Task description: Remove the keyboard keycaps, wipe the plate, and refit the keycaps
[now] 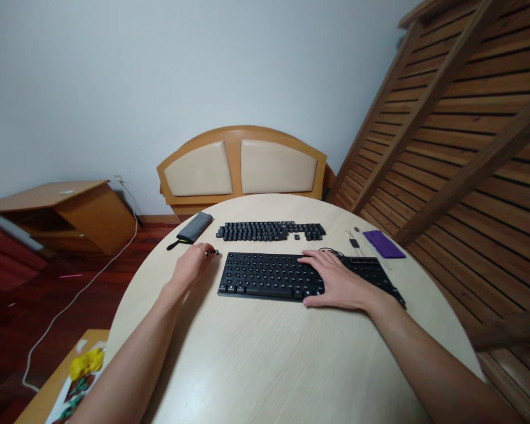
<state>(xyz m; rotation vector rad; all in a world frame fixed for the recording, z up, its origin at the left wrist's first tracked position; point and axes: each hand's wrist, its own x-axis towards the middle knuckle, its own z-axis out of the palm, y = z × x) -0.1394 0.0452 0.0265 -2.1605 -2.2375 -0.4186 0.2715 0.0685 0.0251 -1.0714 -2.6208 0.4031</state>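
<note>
A black keyboard [265, 277] lies flat on the round table, with most of its keycaps off and a few wide ones left along its front row. My right hand [335, 280] spans its right half, the thumb at the front edge and the fingers reaching the back edge. Left of the keyboard, my left hand [195, 259] rests low over the table with its fingertips closed around a small black keycap [212, 252], which they partly hide. Behind the keyboard, loose black keycaps [251, 231] stand in rows, one lying slightly apart.
A grey pouch [195, 227] with a black loop lies at the table's left. To the right are a purple cloth [384, 244] and a small dark tool with wires [353, 241]. A headboard [236, 159] stands behind the table [265, 359]; a slatted wooden panel [459, 147] leans at right.
</note>
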